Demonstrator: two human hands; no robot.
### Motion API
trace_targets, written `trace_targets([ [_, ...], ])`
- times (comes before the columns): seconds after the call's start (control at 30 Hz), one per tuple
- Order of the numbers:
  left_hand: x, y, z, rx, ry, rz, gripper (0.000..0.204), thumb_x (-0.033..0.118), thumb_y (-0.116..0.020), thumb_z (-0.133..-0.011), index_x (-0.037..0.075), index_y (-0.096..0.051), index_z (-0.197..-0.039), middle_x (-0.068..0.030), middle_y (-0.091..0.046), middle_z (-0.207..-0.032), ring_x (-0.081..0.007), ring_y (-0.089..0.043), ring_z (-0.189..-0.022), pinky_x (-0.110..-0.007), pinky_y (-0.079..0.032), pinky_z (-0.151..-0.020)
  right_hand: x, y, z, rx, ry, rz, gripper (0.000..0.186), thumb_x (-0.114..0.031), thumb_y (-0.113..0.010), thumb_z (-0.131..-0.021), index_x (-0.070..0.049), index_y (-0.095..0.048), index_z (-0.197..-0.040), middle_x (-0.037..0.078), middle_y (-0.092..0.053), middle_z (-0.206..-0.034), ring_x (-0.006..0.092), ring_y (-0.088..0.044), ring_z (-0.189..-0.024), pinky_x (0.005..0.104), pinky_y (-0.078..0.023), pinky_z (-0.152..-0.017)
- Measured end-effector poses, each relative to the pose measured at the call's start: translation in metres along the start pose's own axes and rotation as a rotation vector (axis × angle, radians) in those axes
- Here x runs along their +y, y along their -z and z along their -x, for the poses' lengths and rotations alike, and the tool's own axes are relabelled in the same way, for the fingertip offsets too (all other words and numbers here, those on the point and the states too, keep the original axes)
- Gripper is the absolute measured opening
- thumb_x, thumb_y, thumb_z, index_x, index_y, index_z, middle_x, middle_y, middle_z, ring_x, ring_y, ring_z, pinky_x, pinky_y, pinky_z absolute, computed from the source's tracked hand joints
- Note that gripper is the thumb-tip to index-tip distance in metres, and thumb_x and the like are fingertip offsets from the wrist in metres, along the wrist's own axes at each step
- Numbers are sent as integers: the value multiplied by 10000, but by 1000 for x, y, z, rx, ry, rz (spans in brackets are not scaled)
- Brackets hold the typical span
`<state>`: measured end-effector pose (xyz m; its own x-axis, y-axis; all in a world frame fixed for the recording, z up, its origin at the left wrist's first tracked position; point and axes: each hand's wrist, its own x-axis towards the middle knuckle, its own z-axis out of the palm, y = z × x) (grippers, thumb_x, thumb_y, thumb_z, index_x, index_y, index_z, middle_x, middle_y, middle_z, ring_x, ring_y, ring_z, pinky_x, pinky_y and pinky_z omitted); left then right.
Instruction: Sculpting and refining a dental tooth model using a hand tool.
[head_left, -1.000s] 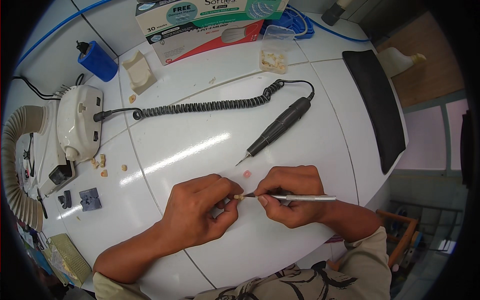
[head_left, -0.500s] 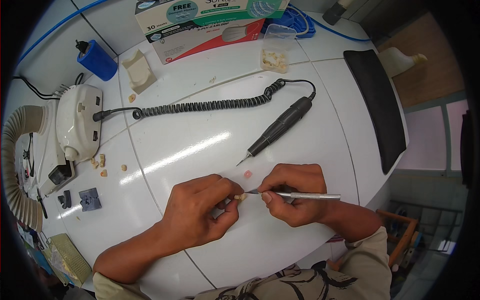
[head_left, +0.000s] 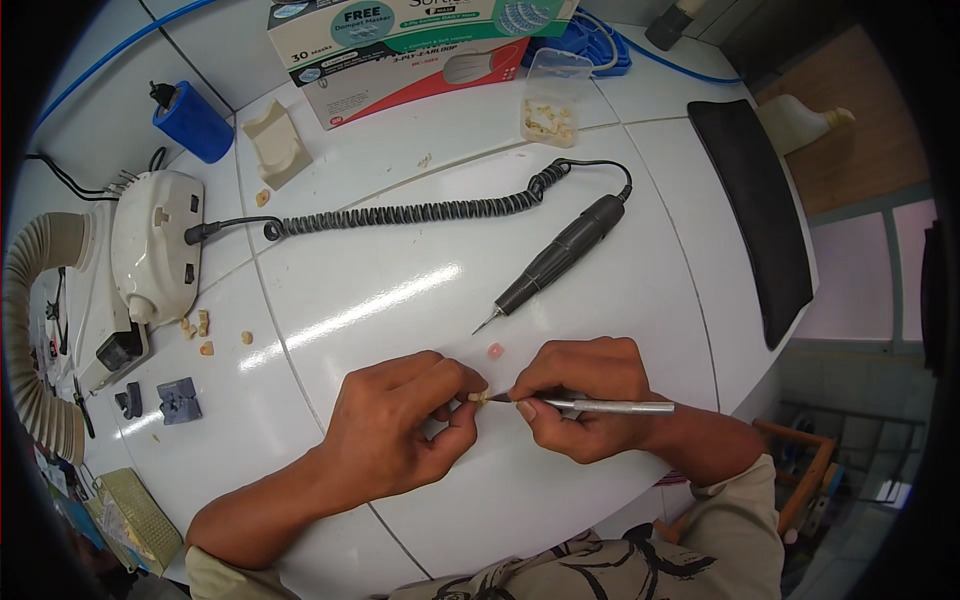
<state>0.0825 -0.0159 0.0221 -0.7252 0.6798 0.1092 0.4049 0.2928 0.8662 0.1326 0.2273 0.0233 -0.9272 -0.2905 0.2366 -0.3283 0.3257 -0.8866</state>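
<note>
My left hand (head_left: 405,415) pinches a small yellowish tooth-like piece (head_left: 475,397) between thumb and forefinger, just above the white table. In my right hand (head_left: 585,395) is a craft knife (head_left: 625,406) with a silver handle, gripped like a pen. Its blade points left and its tip meets the piece, or comes very close to it. A small pink piece (head_left: 495,351) lies on the table just beyond my fingertips. Farther off rests a black rotary handpiece (head_left: 562,252) with a thin metal bit, angled toward my hands.
A coiled black cord (head_left: 400,212) links the handpiece to a white machine (head_left: 158,245) at the left. Tooth-like pieces (head_left: 204,322) and grey blocks (head_left: 180,401) lie nearby. Mask boxes (head_left: 410,85), a small clear container (head_left: 548,120) and a blue cylinder (head_left: 195,122) stand at the back.
My right hand has shifted slightly left and nearer to me, bringing the knife's blade closer to the piece. My left hand stays almost still.
</note>
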Motion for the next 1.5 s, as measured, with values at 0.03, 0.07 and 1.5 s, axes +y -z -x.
trace_targets([
  [0.03,0,0,0,0,-1,0,231,-32,-751,-782,4,-752,-1010,-85,-701,-819,-179,-700,-647,-290,-561,-559,0,0,0,1,-3,12,110,15,-766,-825,-26,-724,-918,66,-689,-742,156,-624,-542,294,-477,-503],
  [0.07,0,0,0,3,-1,-3,227,-32,-752,-781,4,-752,-1005,-84,-700,-817,-179,-698,-644,-291,-560,-558,0,1,0,2,-6,24,111,15,-767,-824,-25,-726,-919,67,-690,-747,157,-625,-545,295,-478,-505],
  [1.5,5,7,-2,-60,124,82,169,-13,-756,-830,18,-734,-995,-77,-735,-850,-186,-708,-656,-301,-573,-556,2,0,0,19,-29,-28,93,11,-758,-849,-12,-725,-933,69,-693,-757,145,-645,-563,284,-496,-519],
])
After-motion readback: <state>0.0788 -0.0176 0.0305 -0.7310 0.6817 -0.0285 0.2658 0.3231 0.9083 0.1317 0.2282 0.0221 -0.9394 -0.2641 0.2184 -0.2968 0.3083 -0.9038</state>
